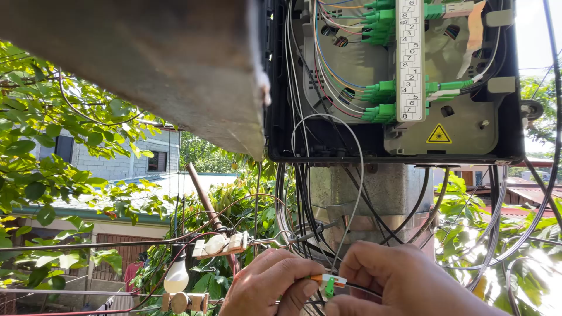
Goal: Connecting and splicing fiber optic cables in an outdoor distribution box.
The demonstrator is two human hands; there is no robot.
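Head view: both hands meet low in the frame, at the near edge. The left hand [266, 287] and the right hand [389, 281] are each pinched shut on one small connector [329, 283], orange and white with a green tip, held between the fingertips of both. A thin white cable [357, 175] rises from about there, arches and turns down again below the open black box [392, 82] above.

Judged from this, the thin cable looks easy to kink if the hands pull or twist apart, and the small connector could slip from the fingertips and drop, since nothing lies beneath it. The dark wires [304, 199] hanging close by could snag a finger.

There is no work surface: the box is mounted high on a grey pole [380, 193], with green plugs [380, 93] inside. A concrete beam [146, 58] fills the upper left. Far behind are leafy trees, a grey block house [134, 152] and a bare bulb [176, 278] at lower left, in bright sun.
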